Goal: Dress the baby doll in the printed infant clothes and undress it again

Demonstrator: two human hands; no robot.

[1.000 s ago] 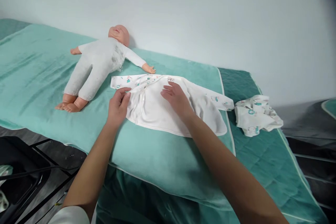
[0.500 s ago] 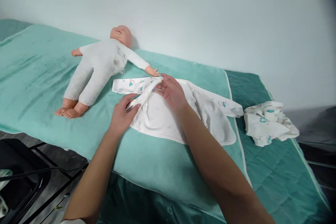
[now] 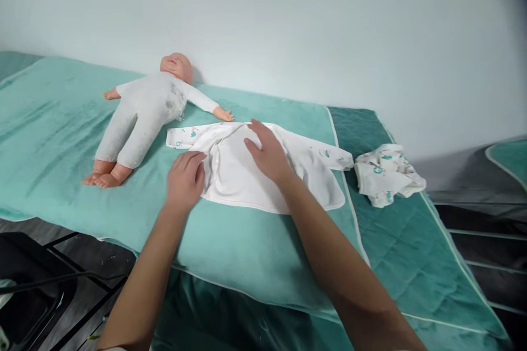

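A white baby shirt (image 3: 247, 175) with small green prints on its sleeves lies spread out, front opened, in the middle of the bed. At its left side my left hand (image 3: 185, 178) is closed with bent fingers on the turned-back flap; the fingertips partly hide the cloth there. My right hand (image 3: 268, 153) is over the shirt near the neckline, fingers stretched and thumb apart, with nothing held. A baby doll (image 3: 144, 104) with a white cloth body lies on its back to the left, its outstretched hand just beyond the shirt's upper edge.
A light green blanket (image 3: 255, 252) covers most of the bed, over a darker quilted cover (image 3: 411, 263). Crumpled printed baby clothing (image 3: 385, 173) lies at the right. A black chair (image 3: 37, 269) stands at the lower left, and a white wall (image 3: 288, 27) runs behind the bed.
The raised front flap has been laid over to the left, and the shirt lies flatter. My right hand has let go of the cloth and opened. The view has shifted slightly.
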